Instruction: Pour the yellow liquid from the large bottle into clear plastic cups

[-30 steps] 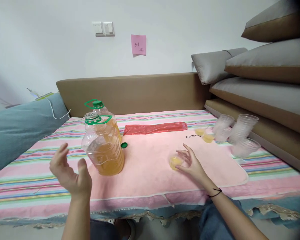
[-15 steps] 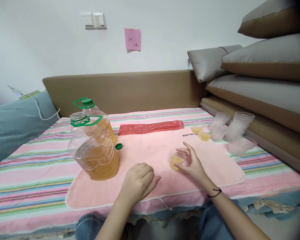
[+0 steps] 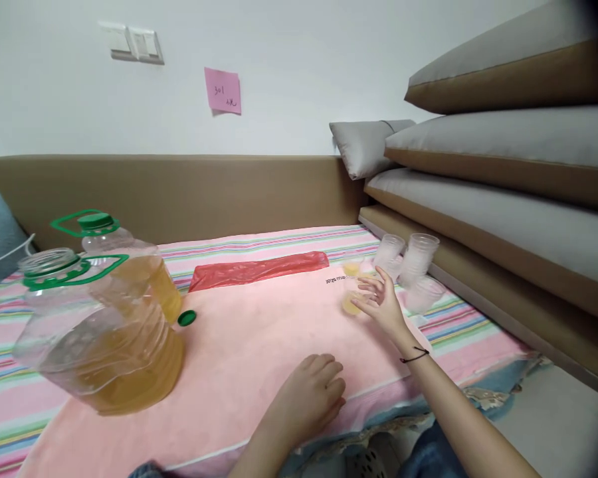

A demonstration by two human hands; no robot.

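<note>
My right hand [image 3: 383,307] reaches over the pink mat with its thumb and fingers around a small clear plastic cup [image 3: 351,304] of yellow drink. Just behind it stands another filled cup [image 3: 351,267]; my fingers hide part of that area. Nothing shows in my left hand [image 3: 315,397], which hovers low near the mat's front edge with fingers loosely bent and slightly apart. On the left is a large uncapped bottle [image 3: 124,365] of amber drink. Its green cap [image 3: 187,318] lies on the mat [image 3: 249,358] beside it.
Behind the open bottle stands a second, capped bottle [image 3: 144,265]. A flat red plastic bag [image 3: 259,269] lies across the back. Stacks of clear cups [image 3: 417,259] stand at the right, by piled grey-brown cushions [image 3: 493,199]. A brown backrest [image 3: 219,199] borders the far side.
The view has swung right. My right hand has carried the cup farther back and right, close to the other filled cup. My left hand has shifted right and its fingers have loosened.
</note>
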